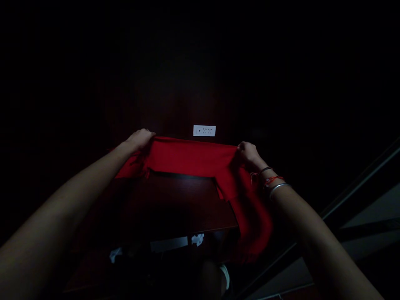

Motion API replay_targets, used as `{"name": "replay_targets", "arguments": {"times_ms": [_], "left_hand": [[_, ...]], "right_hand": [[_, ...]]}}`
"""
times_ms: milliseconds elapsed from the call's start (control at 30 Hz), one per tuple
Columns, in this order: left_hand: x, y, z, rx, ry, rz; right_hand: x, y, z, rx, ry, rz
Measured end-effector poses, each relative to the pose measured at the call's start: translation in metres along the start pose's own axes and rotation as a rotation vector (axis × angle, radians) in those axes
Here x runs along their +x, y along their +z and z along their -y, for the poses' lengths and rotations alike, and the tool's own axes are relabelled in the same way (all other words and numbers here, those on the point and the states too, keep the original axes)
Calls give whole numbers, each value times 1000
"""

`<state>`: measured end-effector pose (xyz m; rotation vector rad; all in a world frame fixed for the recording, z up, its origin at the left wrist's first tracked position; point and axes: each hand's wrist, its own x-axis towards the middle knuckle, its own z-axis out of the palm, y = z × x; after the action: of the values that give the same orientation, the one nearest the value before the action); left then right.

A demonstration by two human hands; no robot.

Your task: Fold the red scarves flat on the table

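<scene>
A red fringed scarf (190,156) is stretched between my two hands above a dark wooden tabletop (184,204). My left hand (141,138) grips its upper left part, with a fringed end hanging beside the wrist. At the upper right, my right hand (248,153) pinches the cloth's edge; bangles and a red thread circle that wrist. From there a long length of the scarf drops past the table's right corner, its fringed tip in shadow. The fingertips of both hands are partly hidden by dimness and cloth.
A white socket panel (204,131) shows just behind the scarf. Below the table's front edge lie a pale flat strip (169,244) and crumpled white pieces (197,239). Dark framed panels (371,208) slant along the right. Most of the surroundings are too dark to make out.
</scene>
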<state>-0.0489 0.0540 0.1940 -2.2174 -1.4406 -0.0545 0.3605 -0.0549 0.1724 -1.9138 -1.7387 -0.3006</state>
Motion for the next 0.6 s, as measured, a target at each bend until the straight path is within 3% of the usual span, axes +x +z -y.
{"name": "replay_targets", "arguments": {"times_ms": [133, 233, 300, 433, 533, 600], "left_hand": [[15, -30, 1, -48, -77, -195], [-7, -33, -3, -129, 35, -283], [-39, -12, -10, -162, 175, -194], [-120, 59, -39, -240, 324, 167], [-161, 96, -62, -305, 366, 297], [-172, 101, -69, -339, 360, 323]], "right_hand": [[5, -7, 6, 84, 7, -222], [-25, -4, 1, 160, -44, -379], [-61, 6, -6, 177, -95, -316], [-134, 35, -21, 158, -175, 35], [-160, 50, -27, 67, -94, 184], [-161, 51, -29, 28, -19, 205]]}}
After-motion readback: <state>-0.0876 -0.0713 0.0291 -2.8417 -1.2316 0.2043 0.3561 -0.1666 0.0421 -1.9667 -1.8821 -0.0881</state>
